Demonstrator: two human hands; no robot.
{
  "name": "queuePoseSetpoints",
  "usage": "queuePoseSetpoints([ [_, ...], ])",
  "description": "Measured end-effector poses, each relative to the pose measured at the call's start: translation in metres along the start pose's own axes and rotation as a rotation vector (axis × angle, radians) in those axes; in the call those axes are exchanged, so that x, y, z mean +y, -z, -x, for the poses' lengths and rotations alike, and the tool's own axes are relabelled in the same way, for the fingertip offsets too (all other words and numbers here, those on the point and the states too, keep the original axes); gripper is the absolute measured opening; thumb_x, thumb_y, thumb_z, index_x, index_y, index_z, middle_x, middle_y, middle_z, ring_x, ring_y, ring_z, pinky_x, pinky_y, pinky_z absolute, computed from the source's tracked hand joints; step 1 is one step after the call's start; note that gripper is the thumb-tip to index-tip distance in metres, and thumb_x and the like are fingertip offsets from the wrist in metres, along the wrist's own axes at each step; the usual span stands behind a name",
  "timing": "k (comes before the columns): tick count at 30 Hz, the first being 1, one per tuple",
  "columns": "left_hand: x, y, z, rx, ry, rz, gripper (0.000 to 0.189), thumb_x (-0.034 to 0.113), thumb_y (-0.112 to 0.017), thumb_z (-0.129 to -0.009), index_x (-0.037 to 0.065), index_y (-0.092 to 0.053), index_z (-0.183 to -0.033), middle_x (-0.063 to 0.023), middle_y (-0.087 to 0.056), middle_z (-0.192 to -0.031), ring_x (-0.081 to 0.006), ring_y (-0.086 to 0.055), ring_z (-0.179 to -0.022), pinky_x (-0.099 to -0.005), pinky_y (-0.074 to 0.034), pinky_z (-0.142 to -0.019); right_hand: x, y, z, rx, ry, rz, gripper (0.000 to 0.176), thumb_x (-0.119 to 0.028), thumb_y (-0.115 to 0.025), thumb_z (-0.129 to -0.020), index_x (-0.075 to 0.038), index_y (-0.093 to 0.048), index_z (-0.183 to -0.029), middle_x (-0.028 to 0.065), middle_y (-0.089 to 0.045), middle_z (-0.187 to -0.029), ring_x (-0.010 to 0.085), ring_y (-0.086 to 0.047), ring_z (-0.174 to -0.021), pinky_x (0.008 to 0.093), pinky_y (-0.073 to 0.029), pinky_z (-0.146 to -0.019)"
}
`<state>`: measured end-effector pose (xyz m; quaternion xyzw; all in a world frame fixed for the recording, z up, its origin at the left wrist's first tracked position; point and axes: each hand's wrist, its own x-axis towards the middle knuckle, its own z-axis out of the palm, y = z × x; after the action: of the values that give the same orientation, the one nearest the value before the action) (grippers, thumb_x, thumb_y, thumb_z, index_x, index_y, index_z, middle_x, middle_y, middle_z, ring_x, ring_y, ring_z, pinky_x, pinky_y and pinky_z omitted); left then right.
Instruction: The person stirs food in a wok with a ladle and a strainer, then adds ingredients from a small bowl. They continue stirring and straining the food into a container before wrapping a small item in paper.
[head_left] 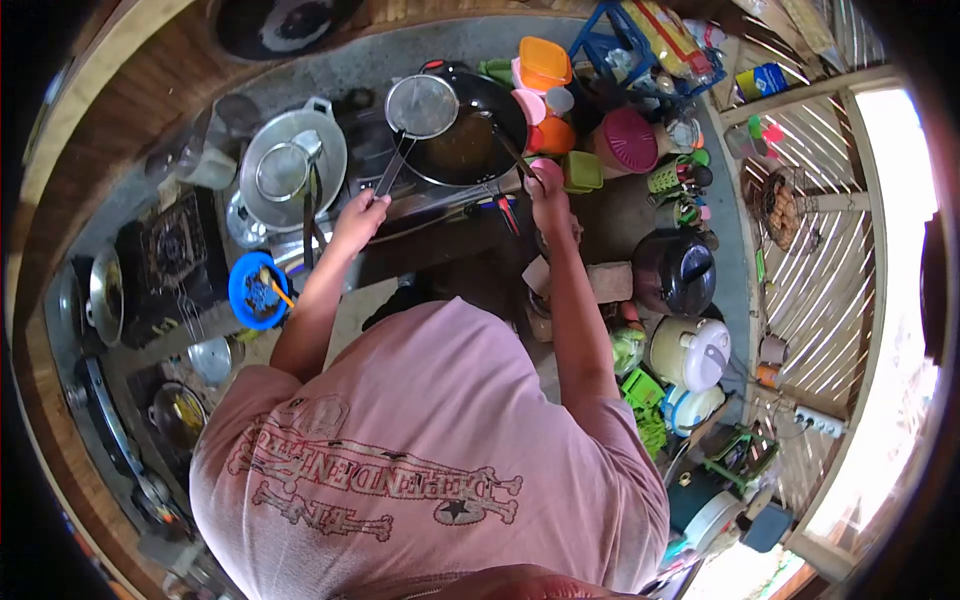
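My left hand [360, 220] is closed around the dark handle of a round mesh strainer [422, 106]. The strainer is held over the left rim of a black wok [425, 160], which has brownish liquid in its bottom. In my right hand [551, 205] is the handle of a long utensil [513, 150]; it slants down into the wok, and I cannot make out its head. The wok sits on a stove [365, 150]. Left of it, a second strainer [283, 171] rests on a large metal pot [333, 190].
A blue bowl [248, 310] with an orange-handled utensil stands by my left forearm. Orange, pink and green containers [583, 171] crowd the wok's right side. Farther right are a black lidded pot [675, 272] and a white rice cooker [692, 352]. A second stove [175, 245] is at left.
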<state>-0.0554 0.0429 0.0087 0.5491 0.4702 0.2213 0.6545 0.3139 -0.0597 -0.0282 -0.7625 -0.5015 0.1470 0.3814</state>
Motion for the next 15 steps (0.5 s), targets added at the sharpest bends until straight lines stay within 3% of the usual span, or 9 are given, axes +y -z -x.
queuePoseSetpoints([
  [1,-0.002,0.002,-0.007,0.008,-0.024,-0.026,0.024,0.028,-0.060,-0.099,0.011,-0.051,-0.084,0.0057,-0.046,-0.065,-0.0047,-0.039,-0.053,-0.0241,-0.030,-0.047,0.005,-0.009,-0.008,0.077,0.143,-0.045,0.033,-0.022,-0.057,-0.097,-0.005,-0.062,-0.125,0.0239,-0.066,-0.117,0.0392,-0.062,-0.113,0.0437,-0.047,-0.097],
  [2,-0.004,0.005,-0.014,0.014,-0.048,-0.052,0.022,0.027,-0.060,-0.099,0.011,-0.052,-0.086,0.0061,-0.044,-0.064,-0.0042,-0.039,-0.051,-0.0229,-0.029,-0.046,0.011,-0.015,-0.015,0.103,0.122,-0.040,0.033,-0.022,-0.057,-0.097,-0.005,-0.062,-0.125,0.0239,-0.066,-0.117,0.0392,-0.062,-0.113,0.0437,-0.047,-0.097],
  [4,-0.003,0.010,-0.025,-0.038,-0.025,-0.080,0.021,0.028,-0.060,-0.099,0.012,-0.052,-0.088,0.0066,-0.044,-0.065,-0.0038,-0.038,-0.052,-0.0224,-0.029,-0.046,0.015,-0.021,-0.023,-0.104,-0.081,-0.131,0.036,-0.020,-0.061,-0.094,-0.003,-0.062,-0.125,0.0246,-0.067,-0.115,0.0389,-0.063,-0.112,0.0431,-0.048,-0.096],
  [7,-0.002,0.006,-0.033,-0.046,0.019,-0.073,0.020,0.029,-0.061,-0.099,0.011,-0.054,-0.094,0.0070,-0.044,-0.066,-0.0034,-0.039,-0.053,-0.0217,-0.031,-0.047,0.032,-0.043,-0.021,0.044,-0.040,-0.059,0.035,-0.017,-0.063,-0.092,-0.002,-0.062,-0.123,0.0194,-0.069,-0.110,0.0332,-0.067,-0.103,0.0412,-0.050,-0.093],
  [10,-0.006,0.002,-0.042,-0.070,0.044,-0.058,0.019,0.029,-0.061,-0.099,0.010,-0.056,-0.099,0.0071,-0.044,-0.067,-0.0029,-0.039,-0.055,-0.0214,-0.032,-0.048,0.001,-0.023,-0.012,0.003,-0.229,-0.069,0.041,-0.020,-0.066,-0.090,0.001,-0.060,-0.125,0.0237,-0.068,-0.113,0.0368,-0.065,-0.110,0.0413,-0.050,-0.094],
  [15,-0.014,-0.008,-0.049,-0.091,0.068,-0.070,0.019,0.028,-0.060,-0.099,0.009,-0.057,-0.100,0.0071,-0.044,-0.067,-0.0029,-0.040,-0.055,-0.0212,-0.033,-0.048,0.024,-0.025,0.015,0.071,-0.247,-0.195,0.044,-0.018,-0.067,-0.089,0.001,-0.059,-0.128,0.0228,-0.067,-0.117,0.0332,-0.065,-0.110,0.0404,-0.050,-0.094],
])
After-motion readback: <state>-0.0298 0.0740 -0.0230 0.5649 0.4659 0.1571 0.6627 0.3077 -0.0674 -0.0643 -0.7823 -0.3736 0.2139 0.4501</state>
